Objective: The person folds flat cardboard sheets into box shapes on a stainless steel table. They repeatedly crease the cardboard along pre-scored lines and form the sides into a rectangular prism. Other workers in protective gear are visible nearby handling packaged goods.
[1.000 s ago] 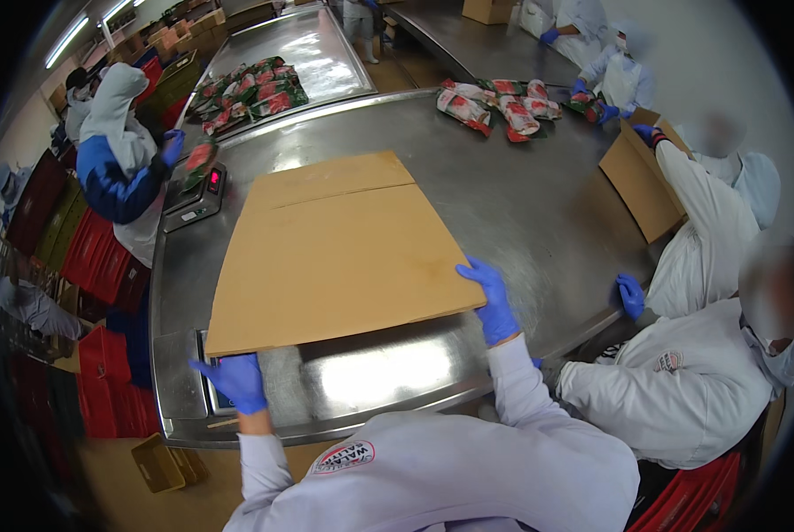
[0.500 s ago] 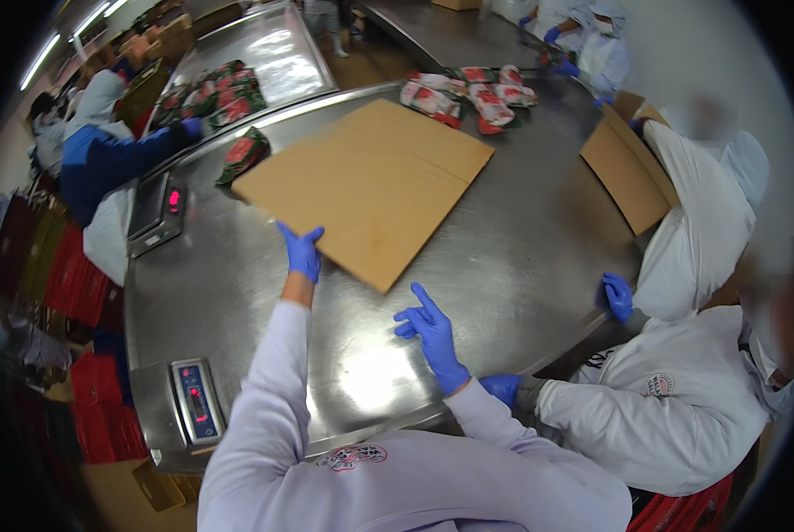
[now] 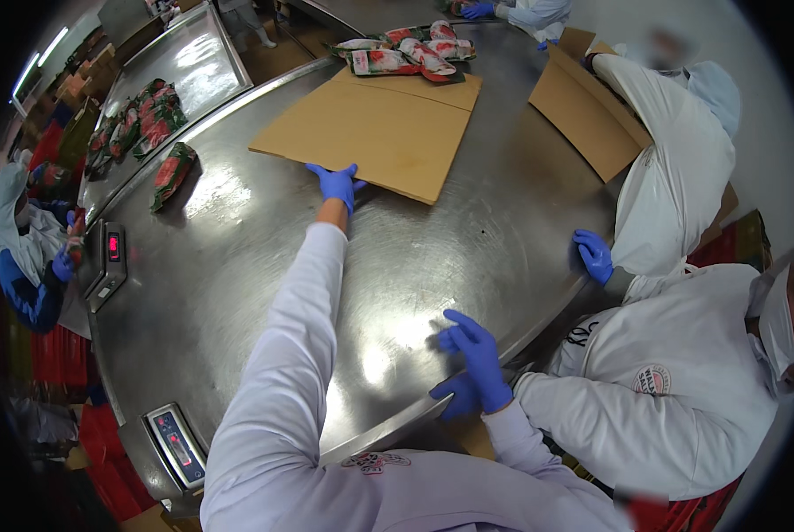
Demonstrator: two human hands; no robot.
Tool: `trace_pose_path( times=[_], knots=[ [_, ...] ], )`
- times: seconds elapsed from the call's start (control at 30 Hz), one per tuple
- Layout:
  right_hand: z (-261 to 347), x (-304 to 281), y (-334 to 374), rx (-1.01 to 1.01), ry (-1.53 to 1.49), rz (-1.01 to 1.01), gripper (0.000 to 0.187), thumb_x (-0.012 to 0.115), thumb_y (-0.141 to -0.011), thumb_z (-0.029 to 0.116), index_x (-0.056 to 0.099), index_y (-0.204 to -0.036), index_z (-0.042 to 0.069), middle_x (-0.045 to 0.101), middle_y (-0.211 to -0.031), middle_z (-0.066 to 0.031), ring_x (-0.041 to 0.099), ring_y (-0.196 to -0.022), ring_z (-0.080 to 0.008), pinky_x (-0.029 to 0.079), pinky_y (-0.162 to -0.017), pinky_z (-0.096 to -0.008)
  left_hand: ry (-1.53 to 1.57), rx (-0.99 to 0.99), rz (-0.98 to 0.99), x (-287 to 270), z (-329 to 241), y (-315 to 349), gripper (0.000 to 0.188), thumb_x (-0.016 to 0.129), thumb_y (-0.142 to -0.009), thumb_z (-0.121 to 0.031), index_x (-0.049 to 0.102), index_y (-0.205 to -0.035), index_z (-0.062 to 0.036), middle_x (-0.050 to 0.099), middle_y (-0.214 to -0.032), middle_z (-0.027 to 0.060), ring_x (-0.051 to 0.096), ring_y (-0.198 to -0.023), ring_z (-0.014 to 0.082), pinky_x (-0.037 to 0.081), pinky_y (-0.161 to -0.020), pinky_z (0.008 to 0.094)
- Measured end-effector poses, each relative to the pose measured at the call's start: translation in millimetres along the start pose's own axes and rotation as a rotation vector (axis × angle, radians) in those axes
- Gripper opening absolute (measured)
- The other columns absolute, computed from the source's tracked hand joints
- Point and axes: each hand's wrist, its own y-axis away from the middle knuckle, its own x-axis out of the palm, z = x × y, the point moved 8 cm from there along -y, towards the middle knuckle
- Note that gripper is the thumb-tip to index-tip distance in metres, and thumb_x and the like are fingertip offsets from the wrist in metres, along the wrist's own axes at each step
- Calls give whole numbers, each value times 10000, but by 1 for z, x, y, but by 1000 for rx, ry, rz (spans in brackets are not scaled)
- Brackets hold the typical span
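A folded-flat cardboard box (image 3: pixel 384 124) lies across the far middle of the steel table (image 3: pixel 415 257). My left hand (image 3: pixel 333 184), in a blue glove, reaches out and holds its near edge, the fingers partly hidden there. My right hand (image 3: pixel 479 355), also blue-gloved, hovers near the table's front edge. Its index finger points out and the other fingers are loosely bent, with nothing in them. Red, white and green printed bags (image 3: pixel 406 55) are heaped at the cardboard's far edge. One similar bag (image 3: pixel 173 176) rests apart, left of the cardboard.
Two scales with lit displays stand on the left side, one near (image 3: pixel 175 443), one farther off (image 3: pixel 106 262). A co-worker's gloved hand (image 3: pixel 457 395) is just below my right hand. On the right another person holds an open carton (image 3: pixel 588 115). More bags (image 3: pixel 140 120) lie beyond, left.
My left hand has moved away from me with the cardboard, which now reaches the heaped bags. My right hand has drawn back toward the table edge. The view has shifted.
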Motion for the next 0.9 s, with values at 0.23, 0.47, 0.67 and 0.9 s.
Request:
trace_pose_path(
  times=[0.23, 0.47, 0.67, 0.9],
  knots=[
    [-41, -1, -76, 127, -539, -189, 424, 579, -934, 225, 495, -1299, 27, 538, -1127, -119, 552, -985, -208, 479, -891, -349, 263, 11, 278, -46, -64, 163, 1008, 579, -871, -16, -203, -1483, -189, 492, -1319, 249, 570, -1113, 310, 542, -863, 416],
    [-92, 7, -215, -146, -199, -226, 373, 520, -923, 195, 514, -1273, 66, 529, -1076, -146, 521, -968, -202, 463, -885, -327, -82, -78, 172, -241, -56, 367, 788, 578, -915, -163, 86, -1531, -179, 600, -1211, 162, 642, -982, 274, 557, -786, 366],
    [-76, 45, -304, 76, -624, -301, 400, 504, -890, 265, 546, -1199, 15, 588, -1092, -130, 546, -991, -215, 440, -895, -330, 87, -298, -623, -423, -4, 531, 789, 594, -830, -42, 139, -1474, -58, 607, -1167, 177, 649, -1020, 281, 564, -794, 415],
    [-58, 31, -363, -172, -855, -177, 381, 484, -936, 317, 565, -1160, 19, 610, -1199, -85, 578, -1011, -237, 452, -868, -346, 111, -115, -536, -384, -12, 511, 726, 599, -836, -47, 216, -1453, -65, 591, -1200, 180, 651, -1017, 276, 555, -823, 377]
  ],
)
